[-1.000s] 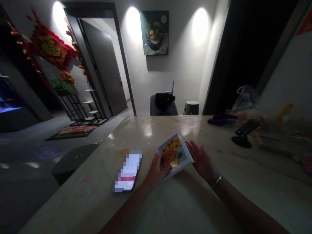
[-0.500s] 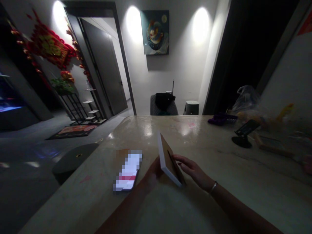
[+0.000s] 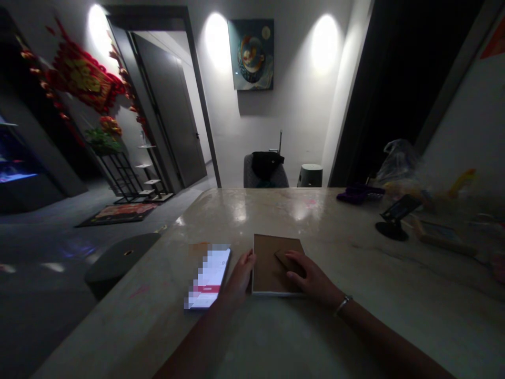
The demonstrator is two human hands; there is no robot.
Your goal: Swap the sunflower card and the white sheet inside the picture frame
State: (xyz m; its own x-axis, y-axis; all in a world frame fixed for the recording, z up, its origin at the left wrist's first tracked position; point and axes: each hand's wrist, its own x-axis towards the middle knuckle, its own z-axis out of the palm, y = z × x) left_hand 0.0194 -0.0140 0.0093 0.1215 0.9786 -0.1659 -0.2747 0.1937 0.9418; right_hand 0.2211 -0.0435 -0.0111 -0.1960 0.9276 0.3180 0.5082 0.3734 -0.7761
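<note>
A flat frame with a brown back and white edges [image 3: 268,271] lies back side up on the marble table, with a dark strip or flap near its middle. My left hand [image 3: 241,273] grips its left edge, fingers together. Over the right part of the brown back rests my right hand [image 3: 310,273], its fingers spread and curved on the flap; a bracelet circles that wrist. Left of my left hand lies a phone [image 3: 208,279] with a lit, blurred-out screen.
Toward the right of the table [image 3: 394,316] stand a black phone stand [image 3: 392,230], a wooden frame [image 3: 444,237], a purple item [image 3: 357,193] and a plastic bag [image 3: 400,163]. A chair [image 3: 248,171] is beyond the far edge, a round stool [image 3: 118,258] at the left.
The frame was tilted up on edge between my hands and now lies flat, brown back up. My left hand has moved to its left edge, and my right hand rests on the back.
</note>
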